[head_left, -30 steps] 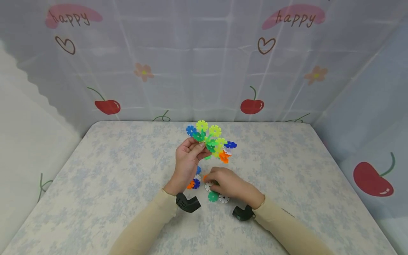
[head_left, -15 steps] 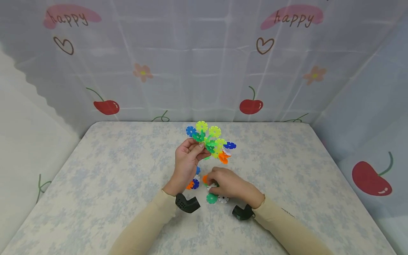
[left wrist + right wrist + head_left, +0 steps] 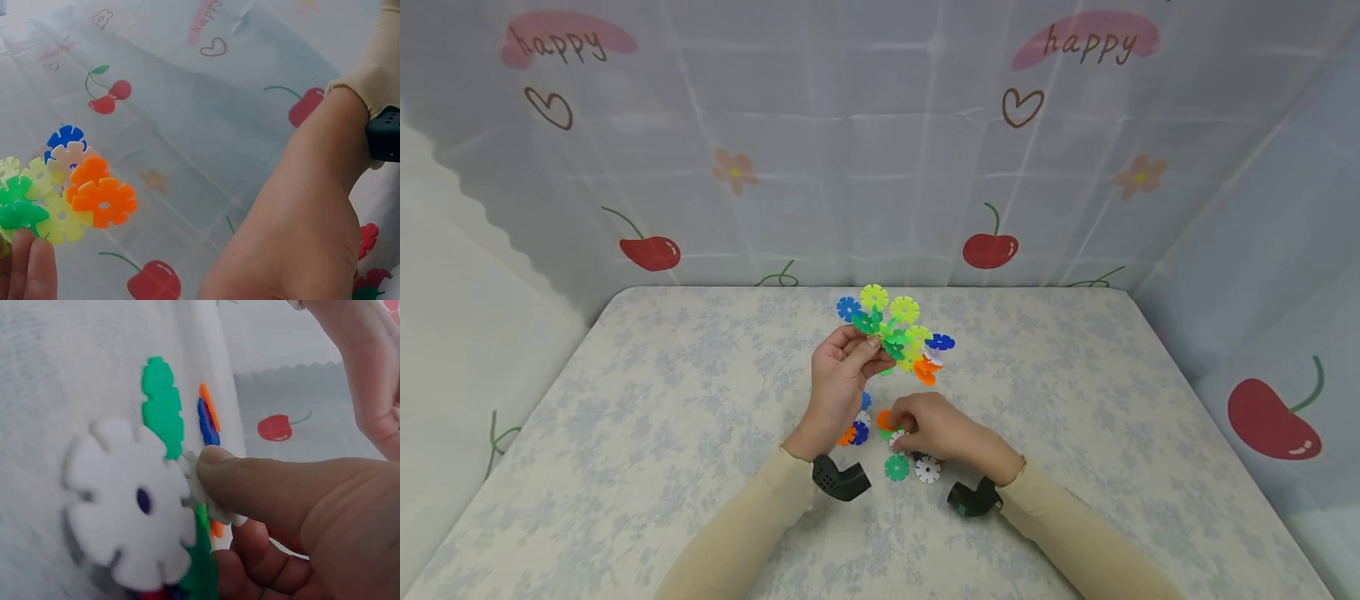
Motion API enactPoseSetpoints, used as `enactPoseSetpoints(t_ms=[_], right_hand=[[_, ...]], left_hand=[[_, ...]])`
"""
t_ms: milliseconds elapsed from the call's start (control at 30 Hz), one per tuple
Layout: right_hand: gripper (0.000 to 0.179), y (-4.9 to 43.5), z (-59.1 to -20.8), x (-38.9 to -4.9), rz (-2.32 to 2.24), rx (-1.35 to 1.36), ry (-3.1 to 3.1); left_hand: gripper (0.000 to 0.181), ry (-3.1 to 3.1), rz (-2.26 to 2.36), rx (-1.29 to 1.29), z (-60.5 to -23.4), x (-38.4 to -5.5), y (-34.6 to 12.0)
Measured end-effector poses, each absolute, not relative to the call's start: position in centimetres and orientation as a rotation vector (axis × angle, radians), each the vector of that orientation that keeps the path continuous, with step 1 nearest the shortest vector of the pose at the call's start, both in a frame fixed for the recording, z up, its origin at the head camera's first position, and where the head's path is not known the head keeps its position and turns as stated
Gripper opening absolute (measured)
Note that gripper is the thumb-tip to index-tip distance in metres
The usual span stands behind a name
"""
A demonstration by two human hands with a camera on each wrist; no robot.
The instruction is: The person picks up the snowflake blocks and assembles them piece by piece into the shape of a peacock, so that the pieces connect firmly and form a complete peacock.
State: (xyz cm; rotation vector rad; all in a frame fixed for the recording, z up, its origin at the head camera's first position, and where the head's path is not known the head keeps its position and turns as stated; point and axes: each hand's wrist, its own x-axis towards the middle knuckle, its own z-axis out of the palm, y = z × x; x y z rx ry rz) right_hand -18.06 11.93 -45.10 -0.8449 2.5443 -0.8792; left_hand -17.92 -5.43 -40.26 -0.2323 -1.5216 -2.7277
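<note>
My left hand (image 3: 838, 375) is raised above the table, gripping a cluster of interlocking snowflake discs (image 3: 905, 311) between thumb and fingers. Yellow, green and blue discs show in it, and an orange disc (image 3: 105, 204) sits at its outer end in the left wrist view. Low over the table, my right hand (image 3: 943, 425) pinches a white snowflake disc (image 3: 206, 497), partly covered by the thumb. Close by lie a loose green disc (image 3: 897, 467), another white disc (image 3: 928, 470) with a dark centre, and an orange disc (image 3: 885, 420). The right fingers partly hide the pieces beneath.
Left of the right hand, partly behind the left wrist, lie blue, white and orange discs (image 3: 860, 433). Red discs (image 3: 369, 239) show at the left wrist view's right edge. A patterned cloth (image 3: 880, 167) hangs behind the table (image 3: 662, 417).
My right hand has shifted slightly, uncovering more of the green and white discs in front of it. The left hand keeps the cluster nearly still.
</note>
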Motion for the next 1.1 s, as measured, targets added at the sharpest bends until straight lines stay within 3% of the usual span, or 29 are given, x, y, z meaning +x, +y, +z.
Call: enactPoseSetpoints(t_ms=[133,667,867,1100], right_hand=[[0.009,12.7,-44.7,-18.4,-0.951,-0.821,2.499],[0.009,17.6,-39.7,-20.0,-1.434,-0.567,2.769],[0.011,18.9,-37.8,-19.3,-1.758,-0.779,2.878],[0.021,18.9,-36.8,-18.2,-1.813,-1.116,2.84]], left_hand=[[0.009,-1.53,-2.724,-0.233,-40.2,-17.9,-5.4],[0.015,-1.553,-2.723,-0.262,-40.0,-17.8,-5.5],[0.003,-1.596,-2.724,-0.272,-40.0,-17.7,-5.5],[0.008,-1.66,-2.72,-0.251,-39.9,-17.6,-5.3]])
